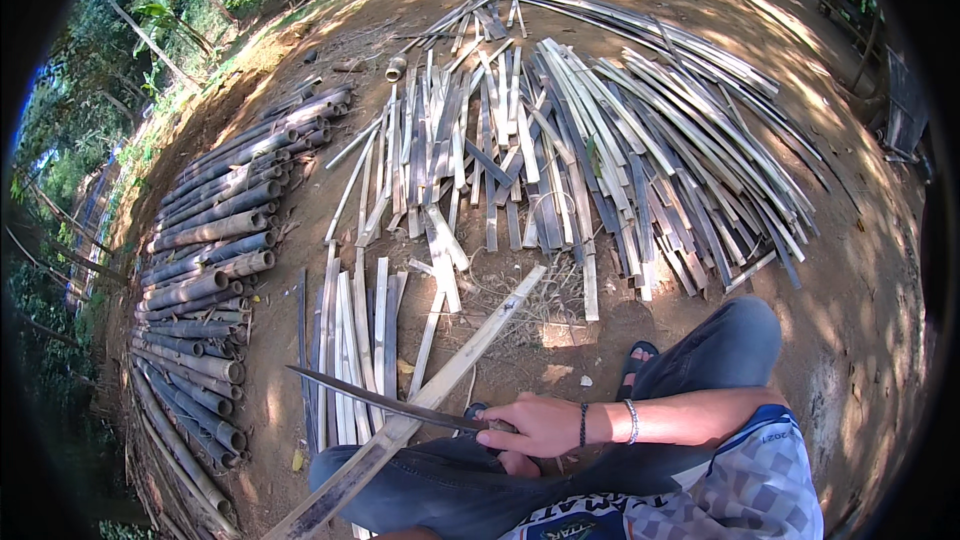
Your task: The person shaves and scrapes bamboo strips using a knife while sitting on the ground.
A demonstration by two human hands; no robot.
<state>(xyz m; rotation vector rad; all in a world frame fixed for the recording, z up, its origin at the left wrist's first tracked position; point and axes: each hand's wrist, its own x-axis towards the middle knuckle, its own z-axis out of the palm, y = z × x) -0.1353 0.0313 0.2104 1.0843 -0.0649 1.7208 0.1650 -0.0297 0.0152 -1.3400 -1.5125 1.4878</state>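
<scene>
My right hand (535, 427) is closed around the handle of a machete (385, 401), whose long dark blade points left. The blade crosses over a long split bamboo strip (460, 365); I cannot tell whether its edge touches the strip. The strip slants from the bottom left, over my bent left leg, up to the ground ahead. Only a sliver of skin shows at the lower edge, perhaps my left hand (410, 534); its fingers are hidden.
Dark, round bamboo poles (215, 230) are stacked on the left. Ahead, many split bamboo strips (640, 160) are spread over the dirt. A smaller bundle of strips (350, 340) lies by my left knee. My sandalled foot (637, 365) rests in front of my right leg.
</scene>
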